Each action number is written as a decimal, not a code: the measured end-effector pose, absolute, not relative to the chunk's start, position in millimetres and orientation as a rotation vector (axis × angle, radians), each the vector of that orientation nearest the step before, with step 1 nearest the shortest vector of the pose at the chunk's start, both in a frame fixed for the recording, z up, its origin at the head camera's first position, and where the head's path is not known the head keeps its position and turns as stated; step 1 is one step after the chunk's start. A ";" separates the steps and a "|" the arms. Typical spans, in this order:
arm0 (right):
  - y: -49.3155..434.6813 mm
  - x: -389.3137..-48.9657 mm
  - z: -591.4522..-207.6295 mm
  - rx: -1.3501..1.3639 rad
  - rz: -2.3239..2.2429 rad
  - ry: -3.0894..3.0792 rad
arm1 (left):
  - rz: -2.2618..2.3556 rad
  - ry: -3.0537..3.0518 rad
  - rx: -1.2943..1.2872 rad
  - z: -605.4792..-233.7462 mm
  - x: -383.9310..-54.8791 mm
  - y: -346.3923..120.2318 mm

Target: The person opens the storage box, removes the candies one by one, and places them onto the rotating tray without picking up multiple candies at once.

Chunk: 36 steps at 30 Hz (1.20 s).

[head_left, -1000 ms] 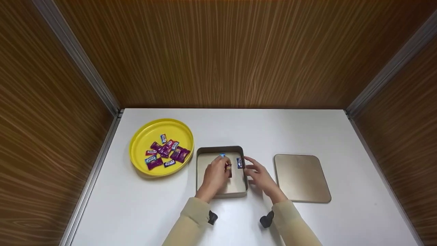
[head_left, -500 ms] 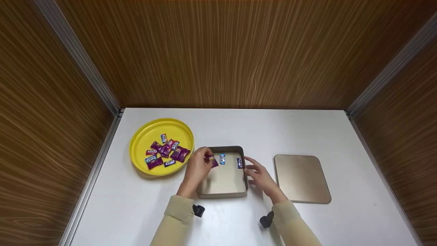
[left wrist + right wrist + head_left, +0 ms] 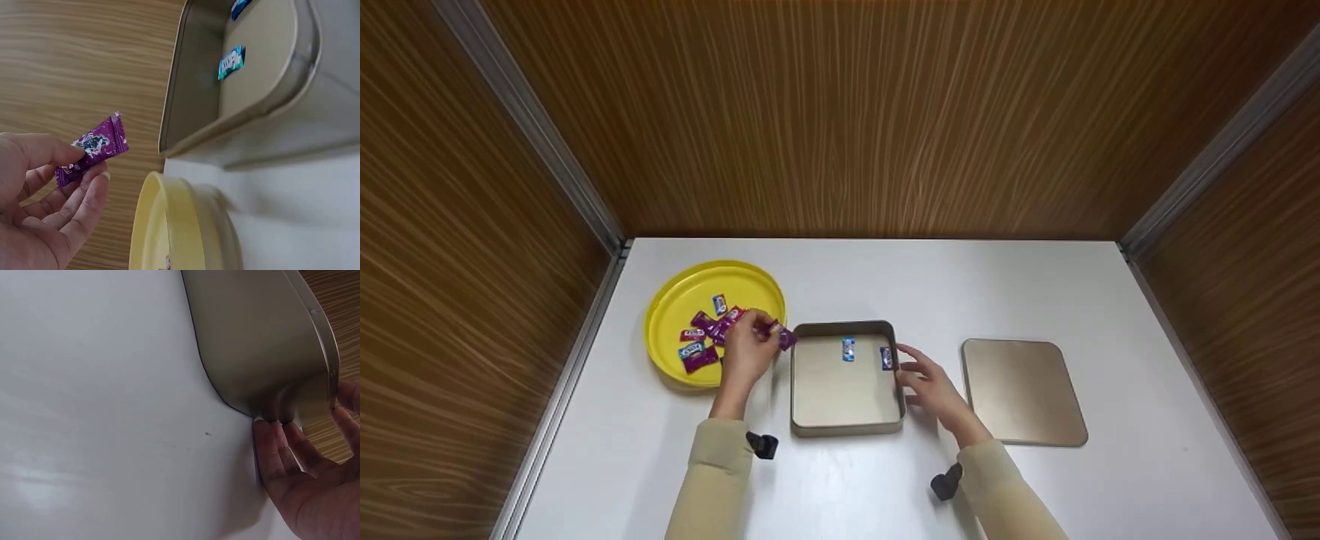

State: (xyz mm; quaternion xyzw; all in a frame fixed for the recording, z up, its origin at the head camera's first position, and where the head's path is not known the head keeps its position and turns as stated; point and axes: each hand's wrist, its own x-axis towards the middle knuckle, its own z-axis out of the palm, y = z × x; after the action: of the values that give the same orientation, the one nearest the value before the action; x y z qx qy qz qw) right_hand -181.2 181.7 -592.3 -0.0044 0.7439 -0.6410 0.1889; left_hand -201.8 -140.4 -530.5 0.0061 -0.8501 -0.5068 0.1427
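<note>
My left hand pinches a purple wrapped candy between thumb and fingers. It is over the right side of the yellow round tray, near the tin's left rim. Several purple, red and blue candies lie in the tray, some hidden under the hand. In the open square tin lie a light blue candy and a dark blue candy by the right wall. My right hand rests its extended fingertips against the tin's right outer wall, at the rim.
A flat square metal lid lies on the white table right of the tin. Wood-grain panels enclose the back and both sides. A black wrist camera sits at the left sleeve cuff.
My left hand has moved left out of the tin to above the tray, carrying the purple candy. The light blue candy is uncovered. My right hand stays in place.
</note>
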 end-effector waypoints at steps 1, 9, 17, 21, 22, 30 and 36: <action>181.8 -181.4 -593.9 -0.010 -1.805 2.096 | -1.452 -2.443 0.047 -532.3 -204.0 -143.7; 182.1 -181.7 -596.7 -0.003 -1.798 2.121 | -1.349 -2.389 0.218 -546.7 -215.4 -164.0; 182.3 -180.2 -596.9 0.011 -1.800 2.124 | -1.307 -2.466 0.328 -557.6 -220.4 -166.4; 181.2 -179.4 -595.8 0.013 -1.791 2.141 | -1.296 -2.490 0.382 -560.1 -224.6 -163.3; 180.8 -179.4 -595.4 0.017 -1.788 2.144 | -1.299 -2.497 0.392 -560.4 -225.8 -162.4; 179.0 -178.4 -594.8 0.001 -1.783 2.149 | -1.278 -2.517 0.349 -567.6 -231.1 -159.6; 179.3 -179.5 -595.8 -0.007 -1.771 2.149 | -1.385 -2.525 0.280 -568.7 -229.5 -159.6</action>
State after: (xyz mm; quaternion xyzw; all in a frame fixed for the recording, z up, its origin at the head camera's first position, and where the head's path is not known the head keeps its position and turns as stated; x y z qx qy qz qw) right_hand -179.5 179.3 -595.8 -0.0025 0.7595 -0.6259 0.1773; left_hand -229.5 -159.6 -568.7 0.0961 -0.8660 -0.4750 0.1235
